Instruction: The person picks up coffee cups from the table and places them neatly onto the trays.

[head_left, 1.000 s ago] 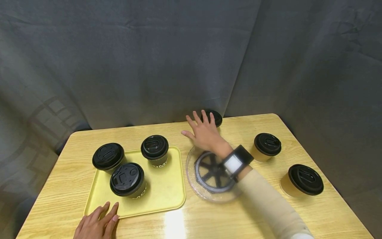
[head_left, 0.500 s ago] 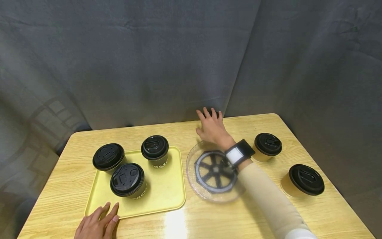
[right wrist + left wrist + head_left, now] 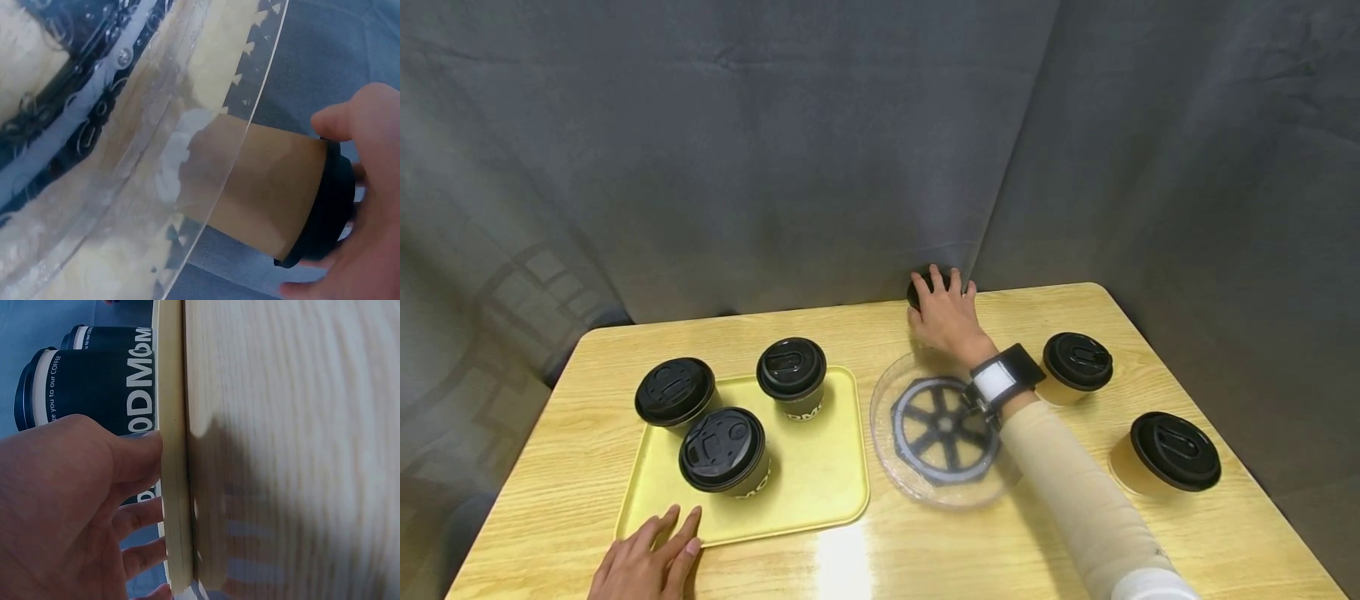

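Resting on the yellow tray (image 3: 816, 487), lower left of the head view: your left hand (image 3: 643, 560), fingers apart. Your right hand (image 3: 951, 322) is spread around the black lid (image 3: 328, 212) of the tan cup (image 3: 269, 181), upper centre, far edge of the table (image 3: 940, 558). Can't tell if every fingertip touches.

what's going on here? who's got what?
A person is working two-handed. The right hand is at the table's far edge, its fingers around the black lid of a brown cup; whether the grip is firm, I can't tell. The left hand rests its fingertips on the near rim of the yellow tray. Three dark lidded cups are grouped at the tray. A clear round dish lies beside it, with two more brown cups farther right.
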Tool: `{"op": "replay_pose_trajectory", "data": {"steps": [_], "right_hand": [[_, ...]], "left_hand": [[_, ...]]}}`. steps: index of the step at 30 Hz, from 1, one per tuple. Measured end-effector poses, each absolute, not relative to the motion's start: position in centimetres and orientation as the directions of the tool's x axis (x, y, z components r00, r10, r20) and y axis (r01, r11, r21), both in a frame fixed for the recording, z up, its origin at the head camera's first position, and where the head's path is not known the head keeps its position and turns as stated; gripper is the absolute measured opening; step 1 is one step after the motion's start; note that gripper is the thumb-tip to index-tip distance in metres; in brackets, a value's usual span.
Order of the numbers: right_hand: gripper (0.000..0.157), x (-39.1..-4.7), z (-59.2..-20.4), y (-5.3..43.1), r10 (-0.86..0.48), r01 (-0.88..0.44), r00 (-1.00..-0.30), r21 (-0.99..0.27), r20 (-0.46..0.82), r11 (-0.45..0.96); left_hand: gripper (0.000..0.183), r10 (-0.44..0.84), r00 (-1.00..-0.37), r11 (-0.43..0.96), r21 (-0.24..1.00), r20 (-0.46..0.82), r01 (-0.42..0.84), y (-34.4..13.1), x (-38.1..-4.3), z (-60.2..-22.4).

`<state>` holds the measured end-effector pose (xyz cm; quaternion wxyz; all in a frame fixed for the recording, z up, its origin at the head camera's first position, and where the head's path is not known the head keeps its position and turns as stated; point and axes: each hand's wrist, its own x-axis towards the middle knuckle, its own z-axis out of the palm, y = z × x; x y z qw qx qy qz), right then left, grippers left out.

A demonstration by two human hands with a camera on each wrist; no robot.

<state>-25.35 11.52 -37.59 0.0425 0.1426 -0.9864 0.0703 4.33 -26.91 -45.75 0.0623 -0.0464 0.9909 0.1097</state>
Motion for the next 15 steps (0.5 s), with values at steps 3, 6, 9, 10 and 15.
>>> {"op": "replay_pose_trajectory", "data": {"steps": [3, 6, 9, 10, 15], "right_hand": [[0.058, -25.6, -37.84, 11.49, -0.272, -0.283, -0.959, -0.162, 0.084, 0.945], [0.057, -25.8, -38.04, 11.48, -0.275, -0.287, -0.958, -0.21, 0.083, 0.935], [0.057, -25.99, -38.22, 11.45, -0.274, -0.286, -0.958, -0.237, 0.083, 0.928], [0.057, -25.99, -38.22, 11.47, -0.271, -0.282, -0.959, -0.242, 0.079, 0.928], [0.056, -25.85, -37.97, 11.89, -0.269, -0.276, -0.961, -0.238, 0.062, 0.931]], "left_hand": [[0.049, -0.081, -0.988, 0.972, 0.211, -0.135, -0.109, -26.91, 4.3, -45.59], [0.048, -0.075, -0.989, 0.973, 0.207, -0.128, -0.101, -26.94, 4.22, -45.47], [0.047, -0.071, -0.99, 0.974, 0.207, -0.122, -0.096, -26.97, 4.21, -45.46], [0.048, -0.07, -0.99, 0.973, 0.209, -0.125, -0.095, -26.93, 4.2, -45.44], [0.048, -0.066, -0.989, 0.971, 0.219, -0.131, -0.094, -26.55, 4.04, -45.28]]}}
